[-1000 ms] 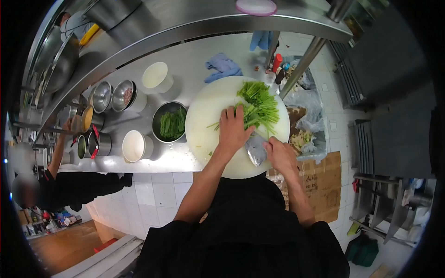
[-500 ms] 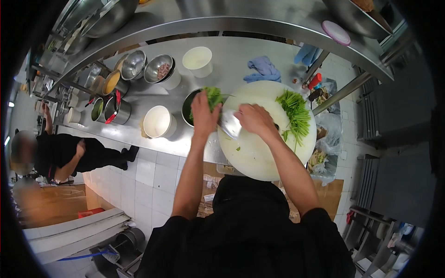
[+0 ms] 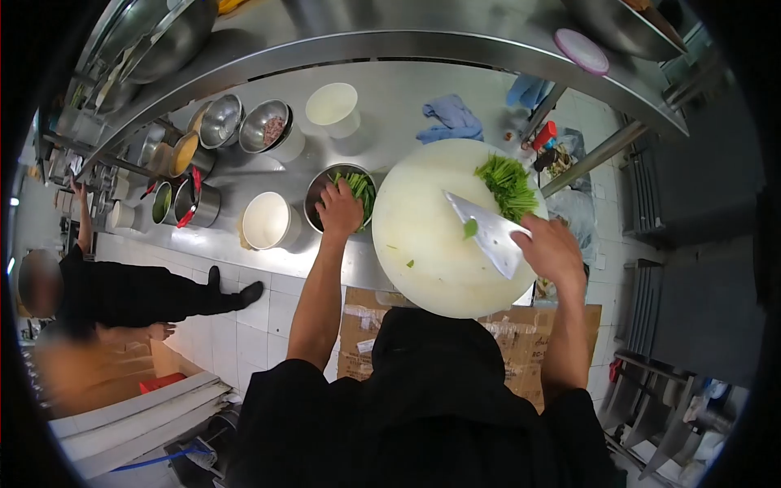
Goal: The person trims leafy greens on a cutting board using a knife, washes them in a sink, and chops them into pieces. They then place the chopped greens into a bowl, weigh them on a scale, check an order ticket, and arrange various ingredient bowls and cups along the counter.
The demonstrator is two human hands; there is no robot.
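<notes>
My left hand [image 3: 339, 209] reaches into a steel bowl [image 3: 311, 183] left of the cutting board. Its fingers are spread over cut green stalks [image 3: 363, 190] in the bowl; the fingertips are partly hidden. My right hand [image 3: 555, 254] grips a cleaver [image 3: 492, 242] by its handle, at the right side of the round white cutting board [image 3: 423, 244]. The blade lies tilted above the board, pointing up and left, with a bit of green leaf [image 3: 470, 228] on it. Close to the blade, a bunch of leafy greens [image 3: 508, 185] lies on the board.
White tubs [image 3: 267, 221] and steel bowls [image 3: 221, 120] stand to the left, one bowl holding chopped pinkish pieces [image 3: 274, 130]. A blue cloth [image 3: 451, 118] lies behind the board. A steel shelf [image 3: 390, 45] runs overhead. Another person [image 3: 146, 289] stands at the left.
The cleaver has moved right, from beside the bowl to near the greens bunch. My left hand has lowered into the bowl, and the greens it held now lie there.
</notes>
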